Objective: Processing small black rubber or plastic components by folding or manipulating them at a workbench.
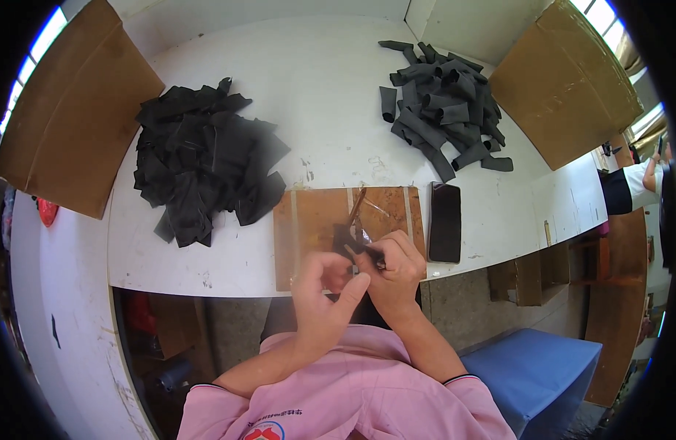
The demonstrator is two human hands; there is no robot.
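Observation:
Just above the front edge of the table, my right hand (398,273) is closed on a small piece of black fabric (345,239). My left hand (325,286) is beside it, thumb and fingers apart, with the fingers loosely curled and nothing visible between them. The left thumb reaches close to the right hand's fingers. Under both hands is a brown board (309,216) with pale tape strips. A thin brown stick (358,205) slants over the board, its lower end meeting the black fabric; whether it goes inside the fabric is hidden.
Left on the white table (323,95) is a heap of flat black fabric pieces (206,154). Dark grey fabric tubes (448,103) are piled at the far right. A black phone (445,224) lies beside the board. Cardboard panels (70,110) flank the table; a blue-covered seat (536,374) is lower right.

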